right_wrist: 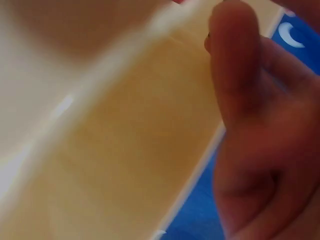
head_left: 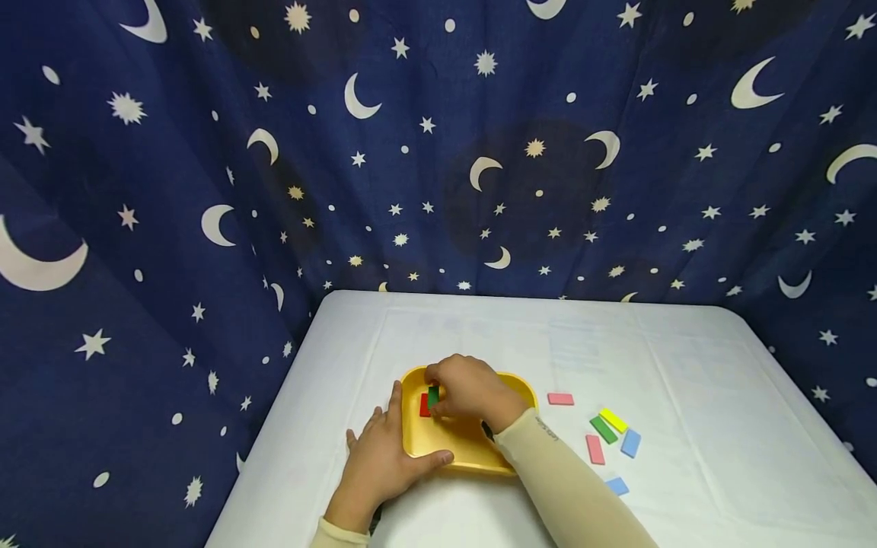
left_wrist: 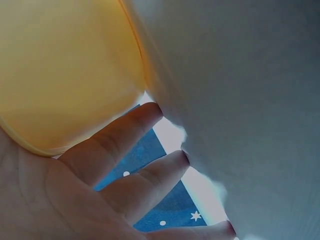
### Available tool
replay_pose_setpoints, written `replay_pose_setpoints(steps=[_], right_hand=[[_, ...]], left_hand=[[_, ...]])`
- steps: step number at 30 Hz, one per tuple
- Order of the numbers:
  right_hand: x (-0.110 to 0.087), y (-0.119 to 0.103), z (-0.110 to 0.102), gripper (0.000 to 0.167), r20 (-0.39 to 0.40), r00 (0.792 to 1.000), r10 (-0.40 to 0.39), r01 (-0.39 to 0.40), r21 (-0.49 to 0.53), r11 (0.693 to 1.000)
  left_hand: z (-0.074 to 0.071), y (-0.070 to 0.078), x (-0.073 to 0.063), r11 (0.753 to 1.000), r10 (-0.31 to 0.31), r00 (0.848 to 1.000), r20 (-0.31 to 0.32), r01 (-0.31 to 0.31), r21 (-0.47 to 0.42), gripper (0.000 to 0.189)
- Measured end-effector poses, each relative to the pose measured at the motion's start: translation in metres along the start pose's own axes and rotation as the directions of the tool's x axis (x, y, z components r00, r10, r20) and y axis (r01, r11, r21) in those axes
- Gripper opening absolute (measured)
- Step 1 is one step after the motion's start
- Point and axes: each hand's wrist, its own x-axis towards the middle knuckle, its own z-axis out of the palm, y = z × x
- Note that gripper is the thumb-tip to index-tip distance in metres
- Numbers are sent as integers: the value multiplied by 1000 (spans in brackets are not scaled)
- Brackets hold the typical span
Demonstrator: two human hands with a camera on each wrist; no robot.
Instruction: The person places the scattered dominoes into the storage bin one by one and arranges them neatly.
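In the tray [head_left: 438, 441], the right hand [head_left: 473, 387] pinches the green block [head_left: 433, 395] between its fingers, just by the red block [head_left: 424, 407]; a skewed release could nudge the red; the left hand [head_left: 382, 460], fingers apart, could tip the tray by pressing its edge.

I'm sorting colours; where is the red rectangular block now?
In the head view, the red rectangular block is in the left part of the rounded yellow tray, just left of the green rectangular block the right hand pinches.
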Motion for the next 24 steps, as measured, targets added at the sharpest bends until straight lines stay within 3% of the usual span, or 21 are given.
replay_pose_setpoints(steps=[12,24], right_hand=[[0,-4,6,33,17,999,41,-39,-113,993],[-3,-3,12,35,46,997,67,-64,-70,996]], left_hand=[[0,2,0,1000,3,1000,-5,-3,-6,145],[0,1,-2,1000,0,1000,-5,0,-20,146]])
